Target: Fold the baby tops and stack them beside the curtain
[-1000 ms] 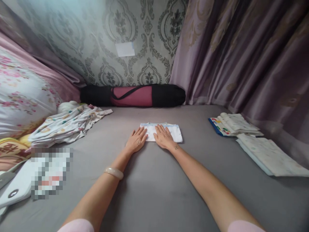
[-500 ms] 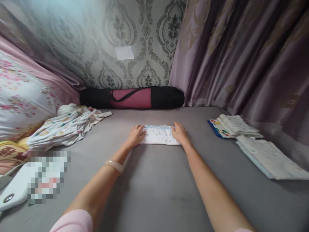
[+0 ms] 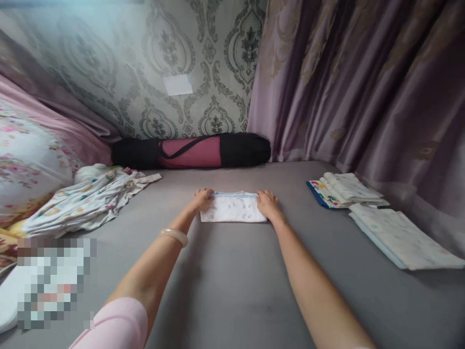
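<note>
A white folded cloth (image 3: 234,208) with small grey-blue prints and a light blue strip along its far edge lies flat in front of me. My left hand (image 3: 203,199) holds its far left corner, fingers curled over the edge. At the far right corner my right hand (image 3: 268,202) grips the cloth the same way. The fingertips of both hands are partly hidden behind the cloth's edge. A pale bracelet circles my left wrist.
Folded cloths (image 3: 348,189) and another folded pale cloth (image 3: 407,237) lie at the right. A crumpled patterned garment (image 3: 90,198) is at the left, beside a floral pillow (image 3: 32,160). Along the wall rests a black and maroon roll bag (image 3: 192,151).
The view has shifted slightly to the right. Both hands have moved to the cloth's far corners, and more of its near left and right corners shows.
</note>
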Motion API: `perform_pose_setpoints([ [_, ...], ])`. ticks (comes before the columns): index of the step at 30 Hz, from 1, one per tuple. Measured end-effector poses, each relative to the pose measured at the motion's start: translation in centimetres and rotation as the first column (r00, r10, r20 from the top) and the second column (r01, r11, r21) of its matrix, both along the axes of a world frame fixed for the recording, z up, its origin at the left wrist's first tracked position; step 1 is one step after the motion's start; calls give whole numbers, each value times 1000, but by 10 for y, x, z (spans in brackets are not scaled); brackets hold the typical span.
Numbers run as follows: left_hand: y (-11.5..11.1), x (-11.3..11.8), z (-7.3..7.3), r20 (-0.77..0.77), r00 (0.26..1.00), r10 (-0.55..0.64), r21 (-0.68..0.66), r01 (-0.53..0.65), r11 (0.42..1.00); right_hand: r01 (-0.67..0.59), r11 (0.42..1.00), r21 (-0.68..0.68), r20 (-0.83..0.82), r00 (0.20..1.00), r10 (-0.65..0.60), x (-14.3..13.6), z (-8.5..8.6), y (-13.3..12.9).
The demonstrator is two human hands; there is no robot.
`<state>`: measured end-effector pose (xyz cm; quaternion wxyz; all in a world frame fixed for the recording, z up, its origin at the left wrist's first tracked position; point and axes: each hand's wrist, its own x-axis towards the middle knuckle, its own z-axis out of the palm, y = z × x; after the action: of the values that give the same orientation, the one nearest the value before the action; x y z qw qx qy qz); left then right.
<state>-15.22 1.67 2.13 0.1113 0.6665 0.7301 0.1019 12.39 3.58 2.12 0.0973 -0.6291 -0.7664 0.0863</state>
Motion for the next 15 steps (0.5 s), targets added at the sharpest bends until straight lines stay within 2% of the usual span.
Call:
perform_pose_setpoints([
  [3, 4, 1, 4, 1, 1000, 12, -29, -12, 1000, 1, 999, -33, -20, 1000, -1, 0, -4, 3],
  [7, 4, 2, 7, 20, 1000, 15, -25, -15, 1000, -65, 997, -35, -38, 997, 64, 0, -6, 6],
  [15, 0, -9, 10, 193, 974, -120, 32, 116, 993, -36, 996, -76, -92, 995, 29, -2, 3, 6],
])
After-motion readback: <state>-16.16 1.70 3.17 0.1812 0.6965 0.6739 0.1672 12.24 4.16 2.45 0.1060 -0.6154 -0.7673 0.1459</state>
